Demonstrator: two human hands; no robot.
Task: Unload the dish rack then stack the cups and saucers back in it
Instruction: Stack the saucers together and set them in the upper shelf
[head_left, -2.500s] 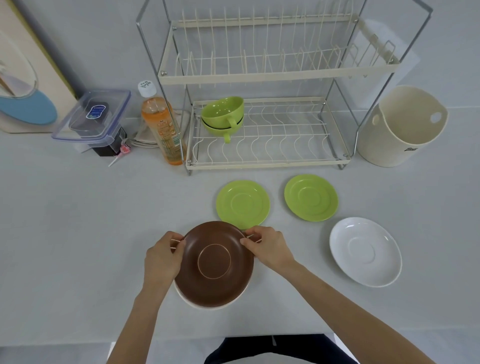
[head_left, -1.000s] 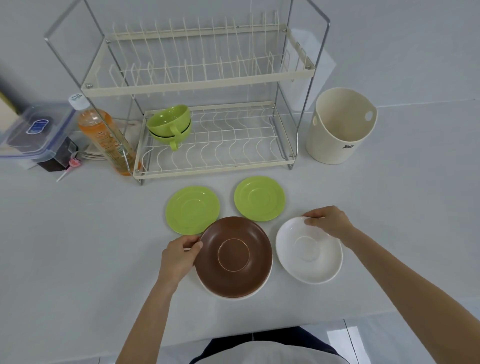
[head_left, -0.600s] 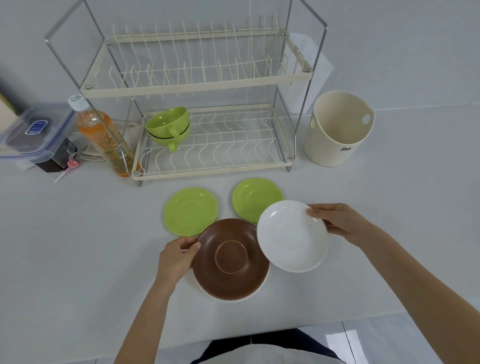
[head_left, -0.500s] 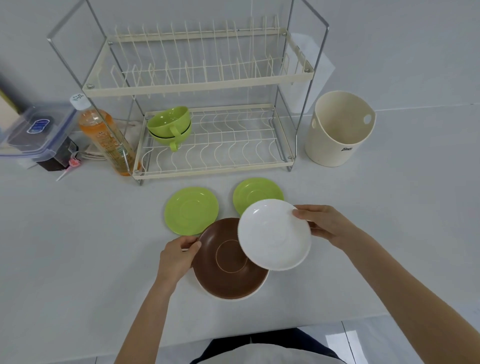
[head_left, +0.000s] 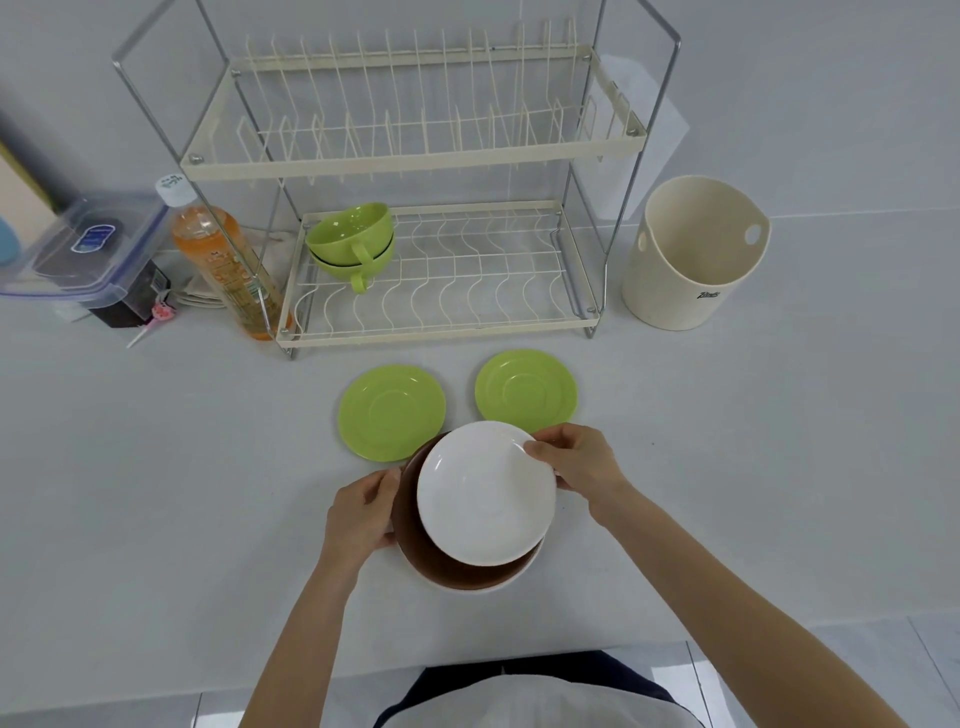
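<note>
My right hand (head_left: 576, 460) pinches the far right rim of a white saucer (head_left: 483, 493) and holds it over a brown saucer (head_left: 457, 571), which lies on another pale saucer near the table's front. My left hand (head_left: 363, 512) grips the brown saucer's left rim. Two green saucers (head_left: 392, 410) (head_left: 525, 391) lie flat just behind. Two stacked green cups (head_left: 353, 244) sit at the left of the lower shelf of the two-tier wire dish rack (head_left: 436, 327). The rack's upper shelf holds nothing.
A cream bucket (head_left: 691, 254) stands right of the rack. An orange drink bottle (head_left: 223, 260) stands against the rack's left side, with a clear plastic box (head_left: 78, 249) further left. The table's front edge runs just under my forearms.
My right hand let go of the brown saucer, picked the white saucer up from the table at the right and carried it left over the brown one. The left hand stayed.
</note>
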